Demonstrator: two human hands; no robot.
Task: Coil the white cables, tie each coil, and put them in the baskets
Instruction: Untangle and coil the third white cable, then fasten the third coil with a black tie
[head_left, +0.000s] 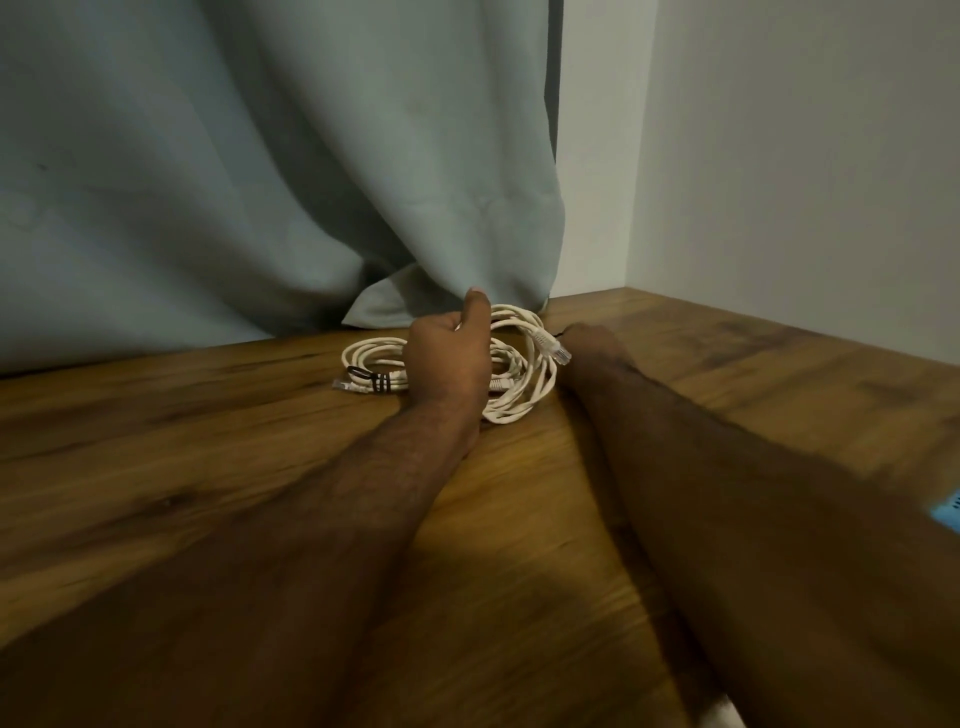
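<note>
- Cables: thin white round loops (519, 358) on grainy wooden worktop (208, 441).
- Left hand (449, 356): grip curled round the loops, thumb raised.
- Right hand (597, 345): reaches forward; its grip I cannot tell.

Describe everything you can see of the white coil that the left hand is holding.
The white cable coil is a thin, plastic-looking network cable wound in several loose loops. It is held tilted, its top raised towards the curtain and its bottom resting on the wooden table. The left hand grips it, thumb up. One clear-tipped plug sticks out on its right side, beside the right hand. No tie shows on it.
</note>
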